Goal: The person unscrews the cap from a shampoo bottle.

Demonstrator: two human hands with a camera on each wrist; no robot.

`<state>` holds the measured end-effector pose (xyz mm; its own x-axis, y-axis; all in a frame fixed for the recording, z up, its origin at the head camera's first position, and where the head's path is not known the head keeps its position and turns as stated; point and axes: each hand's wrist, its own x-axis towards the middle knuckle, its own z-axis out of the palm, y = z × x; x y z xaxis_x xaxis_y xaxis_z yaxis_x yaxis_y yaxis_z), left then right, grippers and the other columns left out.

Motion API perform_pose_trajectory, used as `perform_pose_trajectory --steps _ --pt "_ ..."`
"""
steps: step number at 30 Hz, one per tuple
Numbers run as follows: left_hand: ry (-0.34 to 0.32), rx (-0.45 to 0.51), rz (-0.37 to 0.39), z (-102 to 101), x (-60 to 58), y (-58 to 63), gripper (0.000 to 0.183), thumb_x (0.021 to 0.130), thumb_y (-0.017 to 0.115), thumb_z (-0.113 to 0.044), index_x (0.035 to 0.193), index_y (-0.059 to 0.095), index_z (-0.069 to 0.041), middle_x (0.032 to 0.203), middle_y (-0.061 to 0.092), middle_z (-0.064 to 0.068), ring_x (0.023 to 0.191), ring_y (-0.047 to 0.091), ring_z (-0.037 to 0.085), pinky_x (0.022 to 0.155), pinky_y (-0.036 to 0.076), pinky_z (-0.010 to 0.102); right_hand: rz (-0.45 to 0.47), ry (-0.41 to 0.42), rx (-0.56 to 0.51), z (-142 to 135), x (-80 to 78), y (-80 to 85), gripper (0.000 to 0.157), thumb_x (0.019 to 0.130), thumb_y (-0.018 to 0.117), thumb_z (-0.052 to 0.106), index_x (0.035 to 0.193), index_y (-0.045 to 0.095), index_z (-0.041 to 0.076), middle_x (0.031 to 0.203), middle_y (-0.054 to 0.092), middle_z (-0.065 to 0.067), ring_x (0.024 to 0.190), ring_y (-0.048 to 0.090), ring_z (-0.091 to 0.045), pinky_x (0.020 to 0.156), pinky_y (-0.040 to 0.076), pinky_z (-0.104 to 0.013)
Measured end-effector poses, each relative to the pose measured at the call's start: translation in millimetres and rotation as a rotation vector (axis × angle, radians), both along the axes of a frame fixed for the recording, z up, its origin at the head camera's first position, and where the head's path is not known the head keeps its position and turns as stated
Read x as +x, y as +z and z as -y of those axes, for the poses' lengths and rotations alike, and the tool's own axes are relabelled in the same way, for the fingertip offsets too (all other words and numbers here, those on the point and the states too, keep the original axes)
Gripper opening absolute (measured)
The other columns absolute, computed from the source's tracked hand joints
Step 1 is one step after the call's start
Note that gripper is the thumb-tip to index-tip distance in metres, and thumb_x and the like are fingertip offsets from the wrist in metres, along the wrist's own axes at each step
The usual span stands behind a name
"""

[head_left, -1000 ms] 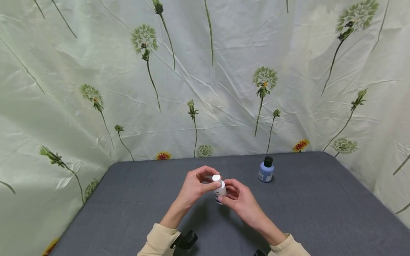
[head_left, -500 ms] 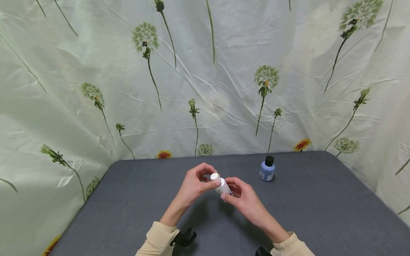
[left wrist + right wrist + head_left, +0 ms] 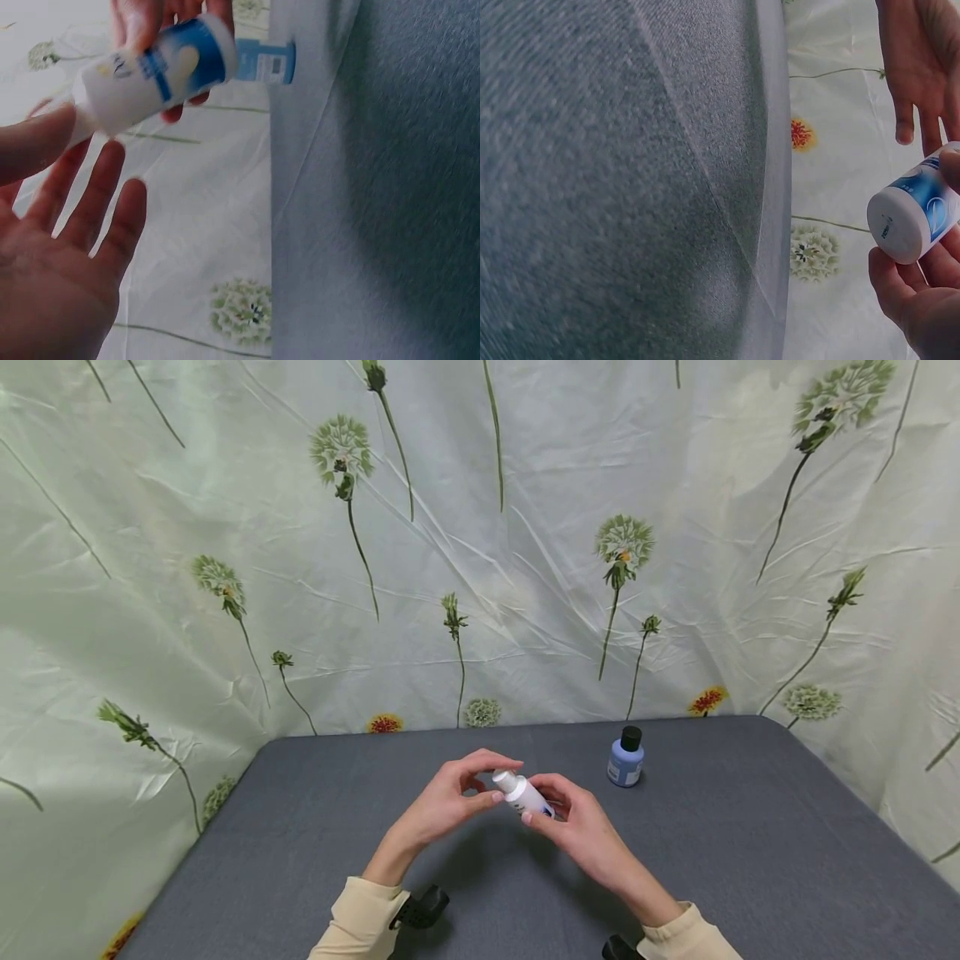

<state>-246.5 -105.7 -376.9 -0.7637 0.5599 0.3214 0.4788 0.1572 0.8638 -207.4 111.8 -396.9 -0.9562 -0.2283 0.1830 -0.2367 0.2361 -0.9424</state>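
The right hand [image 3: 576,823] grips a tilted white bottle [image 3: 529,798]; the left hand [image 3: 450,798] has fingers [image 3: 101,180] loosely spread about the cap [image 3: 504,780].

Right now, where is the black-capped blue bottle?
In the head view, the black-capped blue bottle stands upright on the grey table, right of centre near the far edge, beyond the right hand.

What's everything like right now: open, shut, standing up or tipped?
White bottle, tilted, in the air
White cap, on; tightness can't be seen
Blue bottle, upright on the table
Black cap, on the blue bottle
Left hand, at the white cap, fingers mostly straight
Right hand, gripping the white bottle
Backdrop cloth, hanging, wrinkled
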Motion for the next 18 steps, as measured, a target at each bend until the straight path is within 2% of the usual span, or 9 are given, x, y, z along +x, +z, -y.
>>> perform_pose_trajectory --steps 3,8,12,18 --pt "-0.026 0.001 0.038 2.5 -0.3 2.0 0.037 0.094 0.065 -0.005 0.127 0.066 -0.021 0.128 0.06 0.0 0.114 0.053 0.016 0.085 0.048 0.041 0.005 0.008 0.01 -1.3 -0.5 1.2 0.039 0.089 0.075 0.015 0.124 0.06 0.006 0.121 0.063 -0.01 0.112 0.059 -0.023 0.1 0.044 -0.048" --pt "-0.011 0.009 0.078 3.3 -1.7 1.8 0.034 0.093 0.065 -0.001 0.125 0.067 -0.012 0.126 0.061 0.004 0.112 0.055 0.019 0.086 0.049 0.042 0.009 0.031 0.018 -2.1 0.2 2.4 0.039 0.09 0.074 0.016 0.125 0.06 0.006 0.121 0.063 -0.009 0.111 0.058 -0.022 0.1 0.043 -0.049" --pt "0.01 0.008 0.08 3.4 -2.8 1.8 0.032 0.091 0.067 0.001 0.121 0.068 -0.01 0.122 0.064 0.006 0.109 0.056 0.02 0.087 0.048 0.046 0.011 0.033 0.021 -1.8 0.4 2.6 0.039 0.09 0.074 0.016 0.124 0.06 0.006 0.121 0.063 -0.009 0.112 0.058 -0.022 0.1 0.043 -0.049" --pt "0.043 0.004 0.057 4.0 -3.6 1.2 0.027 0.089 0.073 -0.008 0.116 0.07 -0.01 0.116 0.067 0.004 0.1 0.059 0.021 0.084 0.048 0.042 0.003 0.013 0.042 -1.2 0.3 2.0 0.036 0.089 0.075 0.015 0.122 0.061 0.009 0.119 0.064 -0.007 0.109 0.059 -0.021 0.1 0.044 -0.048"
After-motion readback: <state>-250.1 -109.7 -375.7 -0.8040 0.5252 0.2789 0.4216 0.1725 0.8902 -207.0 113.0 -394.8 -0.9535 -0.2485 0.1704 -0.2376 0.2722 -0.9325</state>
